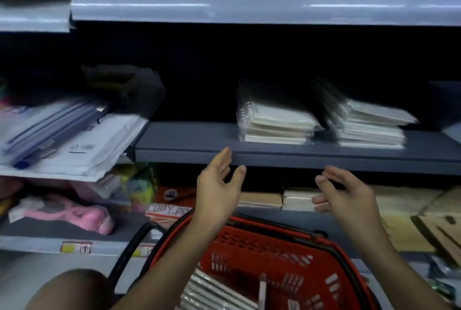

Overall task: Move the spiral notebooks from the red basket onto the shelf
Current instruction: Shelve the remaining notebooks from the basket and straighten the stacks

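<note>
Far left: loose folders and papers (62,140) heaped on a neighbouring shelf, a pink toy (82,217) below. Centre: left hand (218,190) and right hand (346,197) raised with fingers spread, holding nothing, just before the grey shelf (189,140). Beneath: red basket (262,242) with notebooks (214,292) inside. Right: two wrapped notebook stacks (274,122) on the shelf.
</note>
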